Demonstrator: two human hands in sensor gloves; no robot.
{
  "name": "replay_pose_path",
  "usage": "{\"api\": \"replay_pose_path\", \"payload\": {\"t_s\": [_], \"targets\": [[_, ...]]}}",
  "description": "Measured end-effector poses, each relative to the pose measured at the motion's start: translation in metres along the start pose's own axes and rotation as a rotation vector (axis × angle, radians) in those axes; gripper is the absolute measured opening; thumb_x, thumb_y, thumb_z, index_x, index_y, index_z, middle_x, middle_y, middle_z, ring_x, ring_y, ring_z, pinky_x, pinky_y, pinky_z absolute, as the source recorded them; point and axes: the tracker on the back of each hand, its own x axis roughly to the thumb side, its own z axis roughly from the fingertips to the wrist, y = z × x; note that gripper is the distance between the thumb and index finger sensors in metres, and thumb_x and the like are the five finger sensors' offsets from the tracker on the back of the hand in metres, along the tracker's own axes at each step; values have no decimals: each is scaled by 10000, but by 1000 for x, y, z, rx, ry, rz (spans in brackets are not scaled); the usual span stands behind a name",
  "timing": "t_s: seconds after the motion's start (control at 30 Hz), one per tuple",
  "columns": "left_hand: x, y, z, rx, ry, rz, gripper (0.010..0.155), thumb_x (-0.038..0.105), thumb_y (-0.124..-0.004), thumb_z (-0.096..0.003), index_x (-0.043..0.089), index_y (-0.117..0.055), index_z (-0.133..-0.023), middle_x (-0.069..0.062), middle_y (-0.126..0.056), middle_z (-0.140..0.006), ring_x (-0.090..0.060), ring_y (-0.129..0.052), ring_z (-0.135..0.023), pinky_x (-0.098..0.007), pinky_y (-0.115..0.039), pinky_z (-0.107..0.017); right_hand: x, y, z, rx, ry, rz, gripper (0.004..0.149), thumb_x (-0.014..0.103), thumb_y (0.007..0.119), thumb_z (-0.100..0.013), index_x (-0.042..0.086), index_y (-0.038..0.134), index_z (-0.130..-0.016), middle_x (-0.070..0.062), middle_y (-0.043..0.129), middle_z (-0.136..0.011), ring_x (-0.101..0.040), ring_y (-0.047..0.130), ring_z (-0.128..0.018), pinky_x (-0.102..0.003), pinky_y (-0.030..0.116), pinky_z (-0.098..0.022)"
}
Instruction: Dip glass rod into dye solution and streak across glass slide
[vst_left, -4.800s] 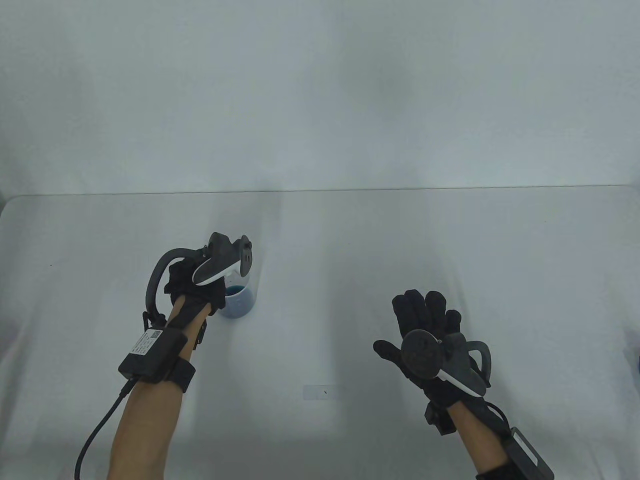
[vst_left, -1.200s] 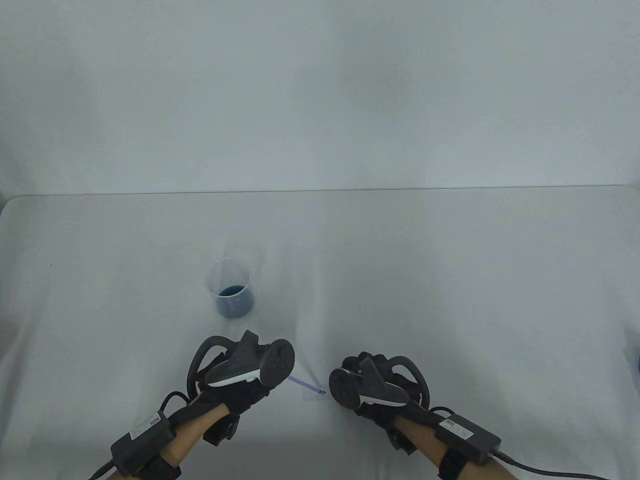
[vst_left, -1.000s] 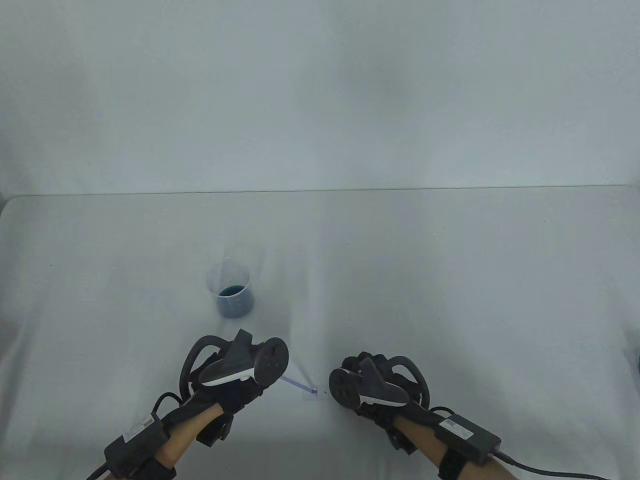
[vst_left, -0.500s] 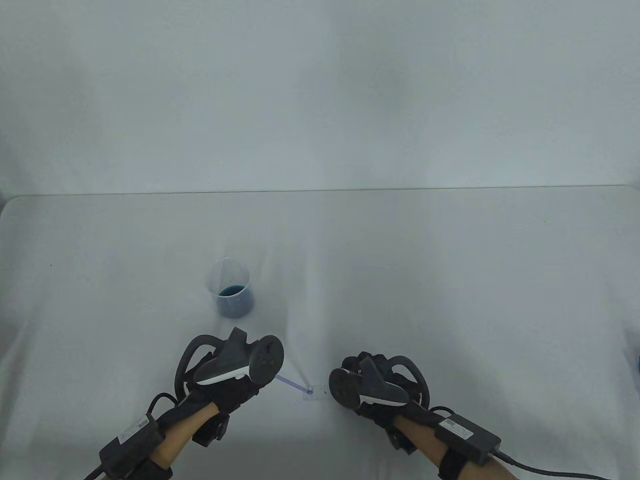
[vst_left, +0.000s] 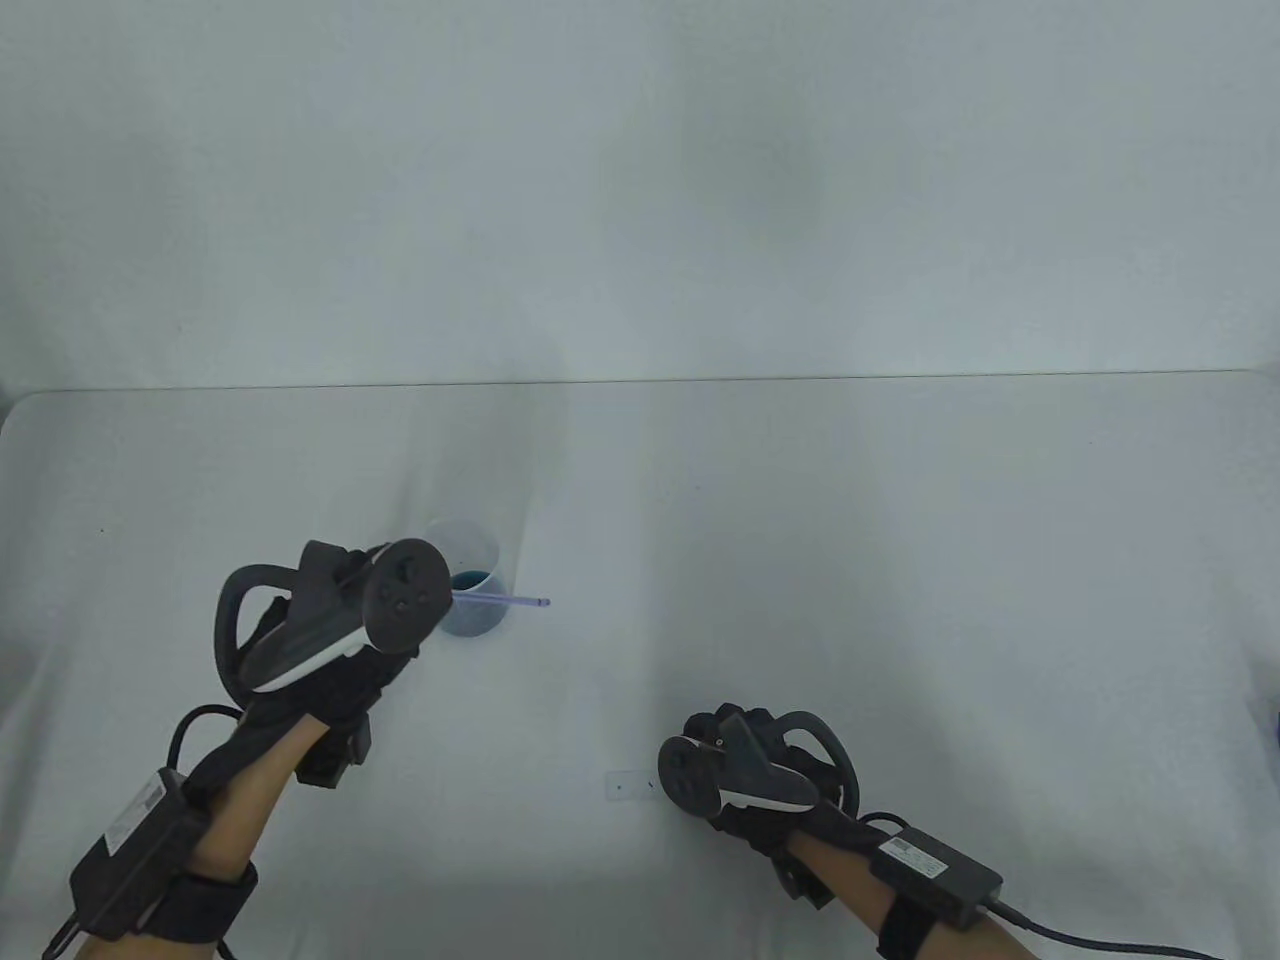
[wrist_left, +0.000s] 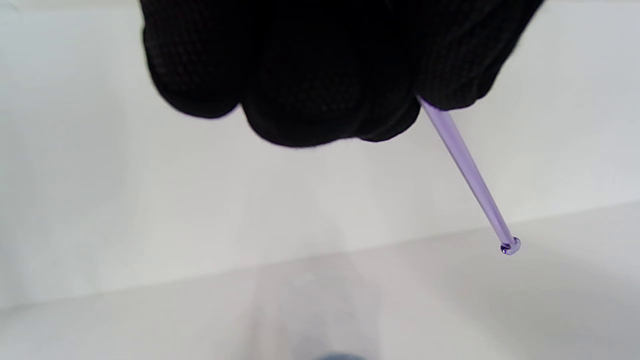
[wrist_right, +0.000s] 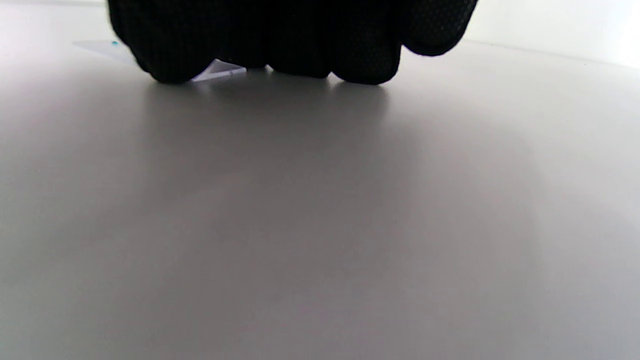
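Pinning the glass slide (vst_left: 630, 786) is my right hand (vst_left: 745, 775), nearest me at about 5 o'clock on the worktop (vst_left: 900, 560) — its fingers (wrist_right: 370, 60) curl down onto the slide's right end, and the right wrist view shows a clear corner poking out beneath them. The slide lies flat at roughly 6 o'clock, thin and nearly invisible against the white surface, with a small blue fleck on it. I judge it light, brittle and prone to skating on this smooth top, so pressing on one end, clear of the streaking area, seems the right way to steady it.

Farther out, at about 9 o'clock, my left hand (vst_left: 320, 640) has its grip closed around the glass rod (vst_left: 500, 601), fingers bunched on the upper shaft. The rod sticks out toward 3 o'clock, crossing above the beaker (vst_left: 465, 590) of dye solution (vst_left: 472, 581), its rounded tip past the rim and in the air. In the left wrist view a small bead clings to that tip. The rod looks stiff, slick and fragile — I would keep the hold high on the shaft, firm but gentle, and the wet end away from everything.
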Motion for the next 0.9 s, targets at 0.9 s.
{"api": "replay_pose_path", "payload": {"t_s": [0.9], "targets": [[-14, -129, -88, -197, 258, -157, 447, 423, -785, -507, 181, -839, -879, 27, -945, -664, -126, -997, -453, -367, -858, -470, -1, 0, 0, 3, 1, -12, 524, 506, 754, -461, 337, 655, -947, 59, 733, -973, -216, 771, -903, -473, 667, -724]]}}
